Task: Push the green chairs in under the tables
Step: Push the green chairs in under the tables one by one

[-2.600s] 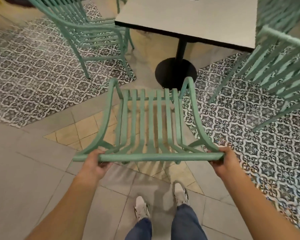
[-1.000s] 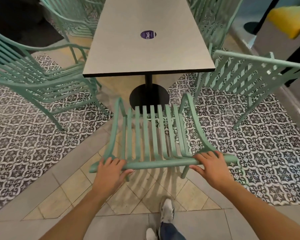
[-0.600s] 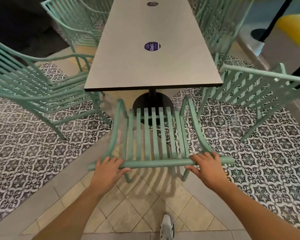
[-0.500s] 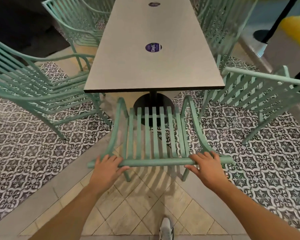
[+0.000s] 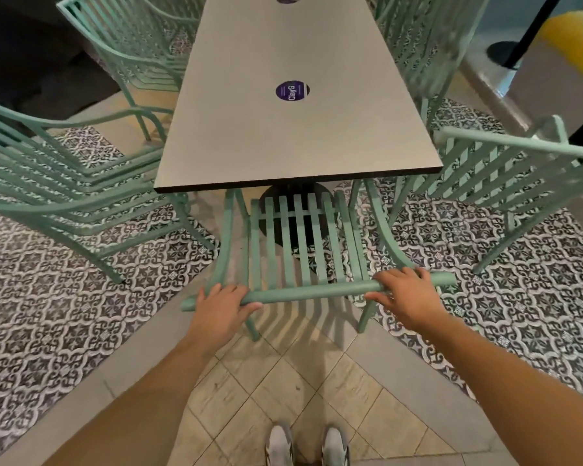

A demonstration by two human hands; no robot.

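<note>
Change: against the earlier frames, the green chair has gone forward; the front of its seat now sits under the near edge of the table, where before it stood clear of it.
Chair place: centre of the frame, arms flanking the black pedestal base, square to the table end.
Left hand: fingers curled over the top rail, thumb beneath, clamped near its left end.
Right hand: fingers wrapped over the rail near its right end.
Doing it well: push evenly with both hands so the chair runs straight; slow down before the seat meets the pedestal.
Watch: the neighbouring chairs at right and left stand close; I judge a skewed push could clip them.
</note>
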